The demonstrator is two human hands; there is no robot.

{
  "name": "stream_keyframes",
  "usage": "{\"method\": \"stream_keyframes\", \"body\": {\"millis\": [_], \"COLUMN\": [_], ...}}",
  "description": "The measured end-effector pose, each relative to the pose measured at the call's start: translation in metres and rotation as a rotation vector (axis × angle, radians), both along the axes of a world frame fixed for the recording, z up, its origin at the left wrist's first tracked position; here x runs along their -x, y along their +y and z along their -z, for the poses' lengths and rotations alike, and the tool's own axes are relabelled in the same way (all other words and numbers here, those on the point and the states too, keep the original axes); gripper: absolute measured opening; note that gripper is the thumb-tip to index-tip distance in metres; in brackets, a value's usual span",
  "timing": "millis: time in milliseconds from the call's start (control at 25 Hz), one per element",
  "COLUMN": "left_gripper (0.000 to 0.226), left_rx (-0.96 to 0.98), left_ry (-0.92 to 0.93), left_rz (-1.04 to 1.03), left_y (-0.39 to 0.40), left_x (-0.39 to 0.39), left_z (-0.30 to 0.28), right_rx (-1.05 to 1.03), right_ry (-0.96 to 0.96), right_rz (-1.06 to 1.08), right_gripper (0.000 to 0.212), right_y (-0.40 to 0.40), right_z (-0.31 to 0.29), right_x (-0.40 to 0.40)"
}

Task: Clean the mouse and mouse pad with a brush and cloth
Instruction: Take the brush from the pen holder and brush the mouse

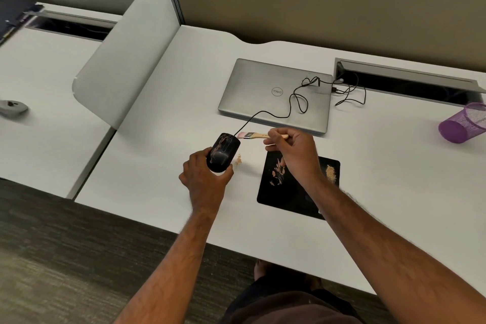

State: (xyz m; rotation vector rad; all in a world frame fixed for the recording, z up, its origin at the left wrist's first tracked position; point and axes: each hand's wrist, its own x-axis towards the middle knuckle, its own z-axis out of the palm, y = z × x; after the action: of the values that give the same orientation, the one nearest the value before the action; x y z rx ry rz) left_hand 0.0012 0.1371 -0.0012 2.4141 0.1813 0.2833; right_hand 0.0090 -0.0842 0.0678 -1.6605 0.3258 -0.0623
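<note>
Seen from your head camera, your left hand [203, 176] grips a black wired mouse [223, 152] from behind, fingers wrapped around its rear, at a white desk [163, 155]. Tan streaks mark the top of the mouse. Your right hand [294, 151] is closed on the wooden handle of a small brush [256, 135], held level with its pale pink bristles pointing left, just beside the front of the mouse where the cable leaves it; whether the bristles touch the mouse cannot be told.

Just right of the mouse, a small heap of tan powder [238, 159] lies on the desk. Beyond it, under your right wrist, a black mouse pad [297, 192] lies flat, with tan smears near its far left corner and another tan heap [330, 173] near its far right edge.

Behind your hands, a closed silver laptop [273, 95] rests on the desk, the mouse's black cable [298, 100] looping across its lid toward a cable trough [410, 81]. At far right, a purple mesh cup [464, 123] lies tipped on its side.
</note>
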Motion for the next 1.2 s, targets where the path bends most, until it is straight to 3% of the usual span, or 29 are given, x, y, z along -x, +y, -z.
{"method": "stream_keyframes", "body": {"millis": [200, 400, 600, 880, 1040, 1200], "left_gripper": [0.069, 0.069, 0.069, 0.069, 0.069, 0.068], "left_rx": [-0.001, 0.0, -0.003, -0.003, -0.005, -0.013], "left_ry": [-0.014, -0.01, -0.003, -0.009, -0.001, -0.001], "left_rz": [0.004, 0.009, 0.011, 0.011, 0.004, 0.003], "left_y": [0.001, 0.004, 0.004, 0.006, 0.007, 0.007], "left_x": [0.001, 0.003, 0.004, 0.002, 0.002, 0.0], "left_z": [-0.003, -0.003, -0.004, -0.003, -0.003, -0.002], "right_rx": [0.047, 0.029, 0.113, 0.211, 0.154, 0.141], "right_ry": [0.044, 0.007, 0.016, -0.03, -0.057, -0.075], "right_rz": [-0.044, -0.045, -0.033, -0.066, -0.156, -0.108], "right_gripper": [0.013, 0.023, 0.016, 0.028, 0.018, 0.022], "right_y": [0.005, 0.004, 0.01, 0.007, 0.005, 0.004], "right_z": [-0.001, -0.001, 0.002, 0.004, 0.004, 0.006], "right_x": [-0.005, -0.008, -0.007, -0.006, 0.001, 0.002]}}
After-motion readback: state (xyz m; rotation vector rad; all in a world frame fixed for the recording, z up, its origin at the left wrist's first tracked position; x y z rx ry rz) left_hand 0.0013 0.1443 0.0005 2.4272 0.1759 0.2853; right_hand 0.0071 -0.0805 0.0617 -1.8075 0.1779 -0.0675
